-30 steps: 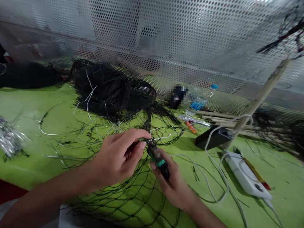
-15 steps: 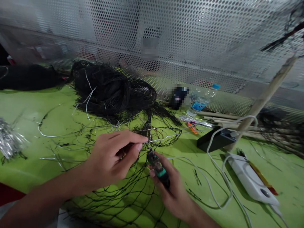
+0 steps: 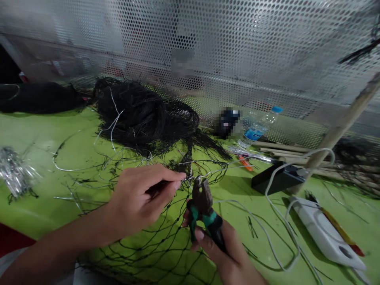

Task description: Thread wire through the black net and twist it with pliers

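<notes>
My left hand (image 3: 148,190) pinches a thin silvery wire (image 3: 218,171) between thumb and forefinger, where it meets the knotted black netting (image 3: 166,241). The wire runs on to the right past my fingertips. In my right hand (image 3: 228,253) are combination pliers (image 3: 204,209) with green and black handles, fingers wrapped round the grips. Their jaws point away from me, slightly parted, right by the wire just beyond my left fingertips. Whether the jaws touch the wire I cannot tell. The net hangs down below both hands toward the front edge.
A heap of black fibre (image 3: 142,114) lies behind my hands, with wire offcuts around it. To the right are a water bottle (image 3: 255,132), a black box (image 3: 276,178), a white power strip (image 3: 326,233) with its cable, and a wooden pole (image 3: 341,126). Perforated metal sheeting (image 3: 225,51) stands behind.
The pliers have turned so their face shows, with jaws and handles now spread apart, and they have shifted slightly right. My left hand keeps its pinch on the wire. The view has shifted a little.
</notes>
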Motion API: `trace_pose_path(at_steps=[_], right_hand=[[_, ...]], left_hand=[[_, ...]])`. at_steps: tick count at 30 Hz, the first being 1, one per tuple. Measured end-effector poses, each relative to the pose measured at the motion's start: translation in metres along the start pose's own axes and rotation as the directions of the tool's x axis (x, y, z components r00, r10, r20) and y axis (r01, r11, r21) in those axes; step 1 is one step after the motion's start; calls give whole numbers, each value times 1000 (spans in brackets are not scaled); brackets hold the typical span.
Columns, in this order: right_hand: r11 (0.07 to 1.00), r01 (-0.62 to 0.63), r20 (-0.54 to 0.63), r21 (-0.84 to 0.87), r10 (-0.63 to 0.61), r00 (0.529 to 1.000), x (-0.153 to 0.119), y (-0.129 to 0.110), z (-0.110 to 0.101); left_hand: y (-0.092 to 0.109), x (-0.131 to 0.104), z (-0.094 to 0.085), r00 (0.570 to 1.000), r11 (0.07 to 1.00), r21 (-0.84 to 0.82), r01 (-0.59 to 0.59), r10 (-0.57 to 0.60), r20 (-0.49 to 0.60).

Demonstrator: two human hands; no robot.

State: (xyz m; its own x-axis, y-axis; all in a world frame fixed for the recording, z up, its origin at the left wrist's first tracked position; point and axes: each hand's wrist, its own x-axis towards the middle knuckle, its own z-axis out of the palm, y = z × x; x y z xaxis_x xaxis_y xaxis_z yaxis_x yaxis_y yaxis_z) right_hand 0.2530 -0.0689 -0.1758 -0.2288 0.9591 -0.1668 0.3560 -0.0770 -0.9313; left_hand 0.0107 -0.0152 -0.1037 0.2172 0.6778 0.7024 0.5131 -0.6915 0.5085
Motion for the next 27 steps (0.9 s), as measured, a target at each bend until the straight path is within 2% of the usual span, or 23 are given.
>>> trace_pose_path(at_steps=[5,9,13,20,27], right_hand=[[999,-9,-6,-53,8,1000,1,0,-5],[996,63,-40,-59,-65,997,-2,12,-3],[992,121,-72,-32,-123,990,-2,17,-2],[997,41,1,-66,-41,999,0,4,-5],[997,21,8,-75,-20,1000,1,5,-2]], left_hand=[[2,0,2,1000,999,38,20,-19,-19],[4,-1,1,999,1000,5,16,-16,-49],[5,-1,-2,999,999,-28,37,-38,-18],[5,1,-6,996,991,-103,88,-88,12],[3,3,-5,994,986,-122,109,-107,25]])
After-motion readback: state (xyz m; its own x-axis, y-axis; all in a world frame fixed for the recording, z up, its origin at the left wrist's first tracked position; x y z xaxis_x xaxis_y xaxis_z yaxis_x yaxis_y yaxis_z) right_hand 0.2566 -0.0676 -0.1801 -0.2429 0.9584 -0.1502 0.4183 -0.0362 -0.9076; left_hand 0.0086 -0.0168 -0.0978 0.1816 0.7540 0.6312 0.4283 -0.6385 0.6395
